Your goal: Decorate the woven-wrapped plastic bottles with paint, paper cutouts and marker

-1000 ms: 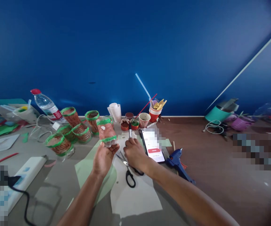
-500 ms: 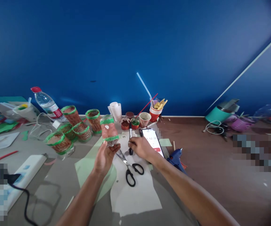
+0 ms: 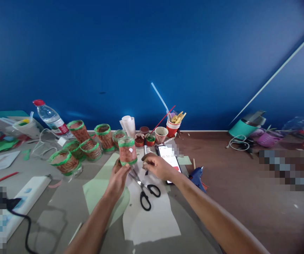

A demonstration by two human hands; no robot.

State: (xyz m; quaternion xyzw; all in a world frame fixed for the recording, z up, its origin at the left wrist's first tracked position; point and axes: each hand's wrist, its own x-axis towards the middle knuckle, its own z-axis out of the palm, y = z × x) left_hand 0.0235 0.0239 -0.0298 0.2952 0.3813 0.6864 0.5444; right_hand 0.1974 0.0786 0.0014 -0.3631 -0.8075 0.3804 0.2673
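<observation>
My left hand (image 3: 119, 177) holds a brown-painted clear cup (image 3: 128, 152) with green bands at its rim and base. A small white piece shows on its side. My right hand (image 3: 157, 165) is to the right of the cup with its fingers pinched together; what they hold, if anything, is too small to name. Beneath them, black-handled scissors (image 3: 141, 184) lie on a torn white paper (image 3: 152, 225). A black marker (image 3: 145, 146) stretches behind my right fingers. Several similar painted cups (image 3: 80, 134) stand to the left.
Behind are small paint pots (image 3: 139, 140), a paper cup (image 3: 161, 134) and a red cup of wooden cutlery (image 3: 173, 129). A phone (image 3: 167, 152) and blue glue gun (image 3: 197, 178) lie right. Left are a water bottle (image 3: 51, 120) and a power strip (image 3: 27, 201).
My left hand has shifted the cup slightly right and turned it more upright, closer to my right hand. My right hand has changed its finger pose near the marker. The view has shifted slightly.
</observation>
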